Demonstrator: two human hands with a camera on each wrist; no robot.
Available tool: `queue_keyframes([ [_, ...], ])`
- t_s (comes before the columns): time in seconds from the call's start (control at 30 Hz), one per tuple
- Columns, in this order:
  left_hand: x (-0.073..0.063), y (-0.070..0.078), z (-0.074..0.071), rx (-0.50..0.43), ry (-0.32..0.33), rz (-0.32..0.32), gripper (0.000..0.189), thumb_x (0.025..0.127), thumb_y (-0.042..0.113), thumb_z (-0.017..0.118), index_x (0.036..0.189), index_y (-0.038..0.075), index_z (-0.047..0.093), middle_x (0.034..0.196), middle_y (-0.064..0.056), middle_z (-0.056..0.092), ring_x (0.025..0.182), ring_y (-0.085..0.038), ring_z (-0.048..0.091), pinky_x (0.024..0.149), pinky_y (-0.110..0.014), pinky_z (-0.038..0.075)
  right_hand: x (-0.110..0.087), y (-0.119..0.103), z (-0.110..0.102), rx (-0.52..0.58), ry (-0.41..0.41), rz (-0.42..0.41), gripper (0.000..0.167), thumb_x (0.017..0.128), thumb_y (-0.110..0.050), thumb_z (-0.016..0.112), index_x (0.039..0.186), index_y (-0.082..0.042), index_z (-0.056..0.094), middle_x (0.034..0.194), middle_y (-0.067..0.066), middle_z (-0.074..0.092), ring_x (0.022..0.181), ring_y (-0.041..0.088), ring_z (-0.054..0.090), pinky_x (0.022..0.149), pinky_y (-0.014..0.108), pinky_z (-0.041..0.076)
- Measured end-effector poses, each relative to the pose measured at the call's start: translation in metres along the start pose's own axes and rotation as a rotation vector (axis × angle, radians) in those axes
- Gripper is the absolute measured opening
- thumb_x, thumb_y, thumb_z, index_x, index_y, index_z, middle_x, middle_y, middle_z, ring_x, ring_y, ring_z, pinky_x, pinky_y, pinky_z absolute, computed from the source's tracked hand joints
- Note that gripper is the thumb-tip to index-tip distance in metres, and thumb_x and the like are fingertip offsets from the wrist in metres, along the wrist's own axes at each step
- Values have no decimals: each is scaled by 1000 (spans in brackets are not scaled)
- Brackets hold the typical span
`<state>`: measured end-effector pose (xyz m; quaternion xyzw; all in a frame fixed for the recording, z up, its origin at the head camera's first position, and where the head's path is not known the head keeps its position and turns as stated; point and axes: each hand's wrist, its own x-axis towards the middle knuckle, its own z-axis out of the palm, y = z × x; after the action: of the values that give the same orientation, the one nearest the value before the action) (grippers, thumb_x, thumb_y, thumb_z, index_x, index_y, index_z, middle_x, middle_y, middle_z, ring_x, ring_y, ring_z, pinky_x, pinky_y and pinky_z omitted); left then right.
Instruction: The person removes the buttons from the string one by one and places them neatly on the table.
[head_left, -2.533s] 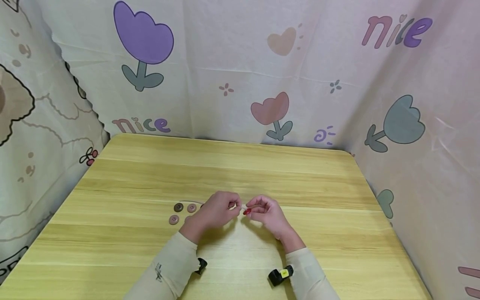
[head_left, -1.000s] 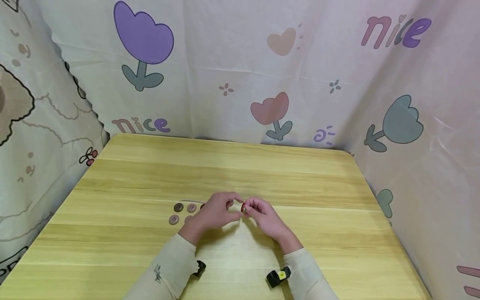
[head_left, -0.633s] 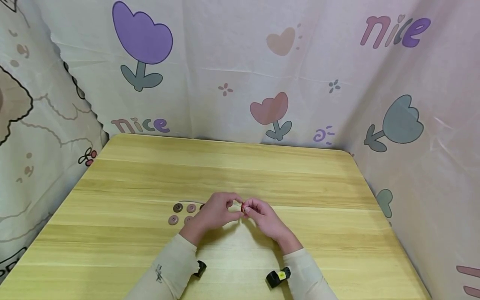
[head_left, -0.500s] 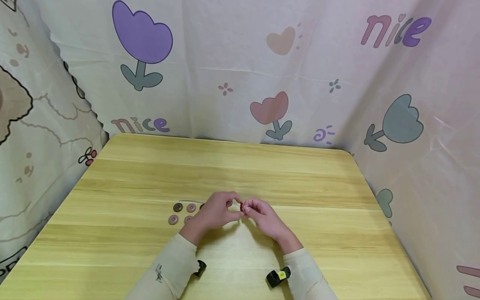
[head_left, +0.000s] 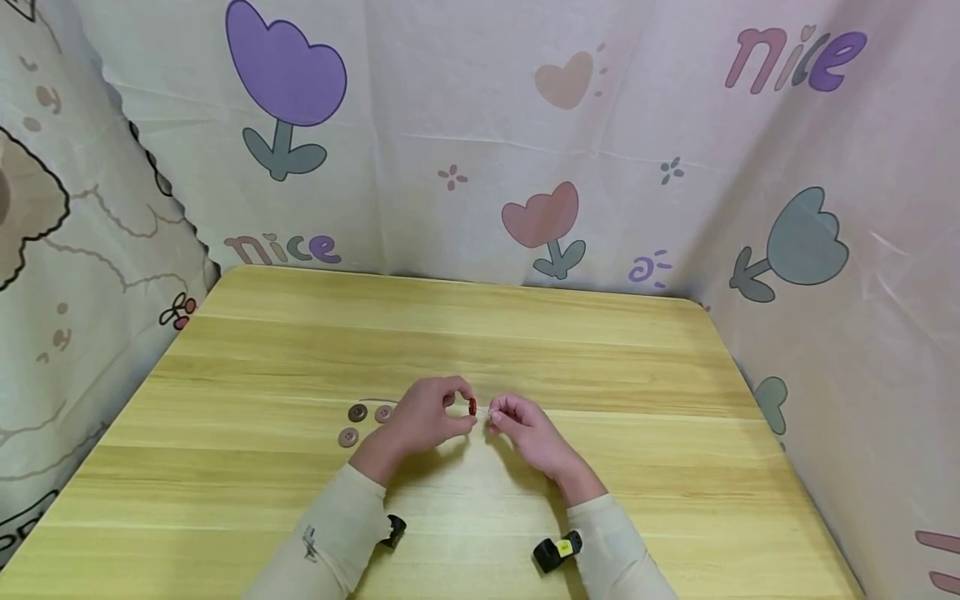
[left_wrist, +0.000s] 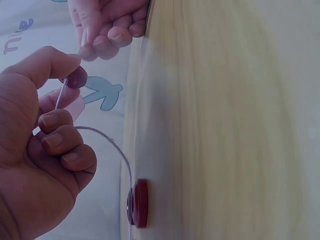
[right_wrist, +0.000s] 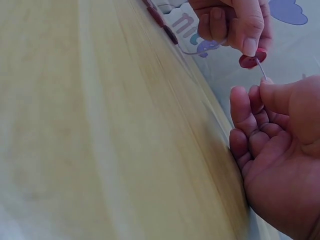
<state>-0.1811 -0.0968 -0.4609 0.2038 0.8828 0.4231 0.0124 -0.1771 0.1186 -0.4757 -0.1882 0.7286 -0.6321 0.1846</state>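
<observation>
My left hand pinches a red button on edge between thumb and index finger, above the table. A thin pale string comes out of a hole in the button. Its end is between the thumb and index finger of my right hand, a short gap to the right of the button. On the button's other side, the string runs past the curled lower fingers of my left hand and down to the table, beside a red button and a darker one.
Left of my left hand, a dark brown button and two pinkish-brown buttons lie on the wooden table. A length of string lies behind them. A printed cloth hangs behind the table.
The red button has passed from my right fingers to my left, which have drawn it a little leftward. My right hand now pinches the string, and a gap shows between the hands.
</observation>
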Motion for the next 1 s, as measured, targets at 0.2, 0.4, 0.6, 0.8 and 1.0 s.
queue_keyframes([
  [0.2, -3, -2, -9, 27, 24, -60, 20, 79, 20, 82, 92, 22, 67, 63, 6, 40, 57, -9, 34, 52, -26, 28, 2, 8, -3, -4, 4, 4, 19, 106, -3, 45, 107, 15, 54, 101, 34, 56, 98, 45, 55, 87, 43, 46],
  [0.4, -7, -6, -19, 18, 34, -91, 21, 79, 19, 82, 94, 20, 68, 62, 4, 39, 59, -11, 36, 56, -28, 31, 5, 21, -4, -13, 26, -1, 20, 106, -7, 47, 107, 12, 55, 99, 29, 57, 96, 39, 56, 85, 38, 47],
  [0.6, -11, -11, -26, 9, 26, -148, 21, 80, 20, 82, 95, 20, 68, 62, 2, 35, 57, -12, 32, 52, -28, 28, 5, 22, -3, -23, 57, -8, 21, 107, -10, 47, 108, 9, 56, 98, 22, 59, 93, 31, 58, 88, 39, 48],
  [0.8, -16, -16, -34, 16, 24, -191, 22, 80, 20, 81, 97, 18, 68, 62, 3, 33, 56, -12, 31, 52, -29, 27, 6, 21, -3, -20, 65, 3, 20, 107, -8, 45, 108, 10, 54, 98, 24, 59, 94, 34, 59, 90, 41, 47],
  [1.0, -20, -24, -43, 23, 50, -205, 22, 80, 19, 80, 98, 17, 68, 63, 3, 33, 54, -12, 30, 51, -28, 29, 5, 12, -2, 9, 65, 36, 20, 107, -2, 41, 108, 16, 51, 100, 33, 56, 97, 44, 56, 92, 46, 45],
])
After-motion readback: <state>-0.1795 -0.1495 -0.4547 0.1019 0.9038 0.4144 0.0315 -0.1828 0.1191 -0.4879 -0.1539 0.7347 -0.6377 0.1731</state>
